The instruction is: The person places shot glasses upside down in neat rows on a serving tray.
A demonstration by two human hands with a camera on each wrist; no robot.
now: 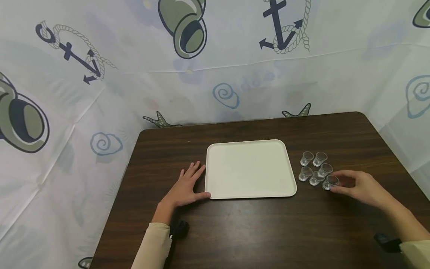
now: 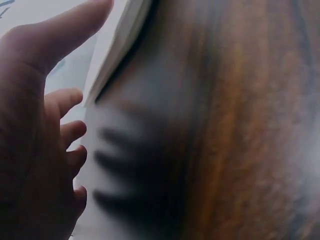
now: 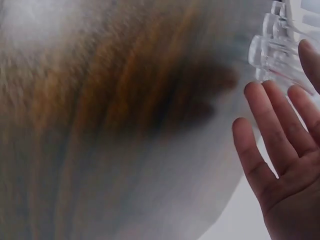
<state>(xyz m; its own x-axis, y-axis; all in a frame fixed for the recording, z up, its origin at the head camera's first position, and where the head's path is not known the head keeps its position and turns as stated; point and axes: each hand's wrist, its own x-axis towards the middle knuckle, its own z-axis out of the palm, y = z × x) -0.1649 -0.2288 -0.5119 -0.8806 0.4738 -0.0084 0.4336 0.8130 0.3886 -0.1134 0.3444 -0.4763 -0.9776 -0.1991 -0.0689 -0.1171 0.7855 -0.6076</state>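
Observation:
A white rectangular tray (image 1: pixel 250 170) lies on the dark wooden table. At its left edge is my left hand (image 1: pixel 184 186), fingers spread, with the thumb at the near left corner and the fingertips beside the rim. Several small clear glasses (image 1: pixel 305 173) stand upright in a cluster to the right of the tray. The nearest clear glass (image 1: pixel 330 182) sits between the thumb and index finger of my right hand (image 1: pixel 364 186). In the right wrist view the other fingers (image 3: pixel 272 127) are extended and apart, close to the clear glasses (image 3: pixel 272 50).
The dark wooden table (image 1: pixel 255 231) has rounded far corners and ends at a printed fabric backdrop (image 1: pixel 201 89) with anchors and shells. That fabric also hangs along the left and right sides. A black wrist device (image 1: pixel 179 229) sits under the left wrist.

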